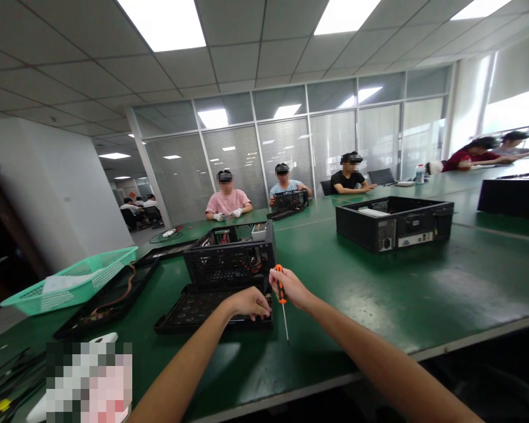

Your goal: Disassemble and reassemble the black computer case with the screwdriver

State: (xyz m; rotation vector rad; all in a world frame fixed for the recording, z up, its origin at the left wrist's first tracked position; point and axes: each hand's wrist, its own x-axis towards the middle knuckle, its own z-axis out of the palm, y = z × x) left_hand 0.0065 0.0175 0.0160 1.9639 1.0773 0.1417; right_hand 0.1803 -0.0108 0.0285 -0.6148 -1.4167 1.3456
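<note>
Far left: heap of dark cables (13, 370) on green desk (326, 270), bit of yellow among them. Next, mint basket (59, 301), pale sheet inside. Just right of it, black tray (101, 294), brown wire (133, 271) lying across. Farther back, white cord (170, 233). Then black panel (194, 308) flat on desk, just in front of computer case (227, 264); perforated near wall, wires visible inside. Across desk, person in pink shirt (229, 201), white gloves on. At panel's right end: left hand (251, 302), fingers bent down near the corner; can't tell if pinching anything. Just beside it: right hand (293, 288), fingers wrapped round orange-and-black screwdriver (281, 294). Screwdriver right of case and panel, shaft pointing down over desk; tip contact unclear. Beyond, person in light blue shirt (284, 187) with black case part (290, 200) in hand. Then person in black shirt (348, 179), forearm on desk. Nearer, second case (394, 226), open-topped, well apart from both hands. Behind: bottle (419, 174). Far right: person in maroon shirt (467, 157), then dark box (514, 197), partly out of view.
</note>
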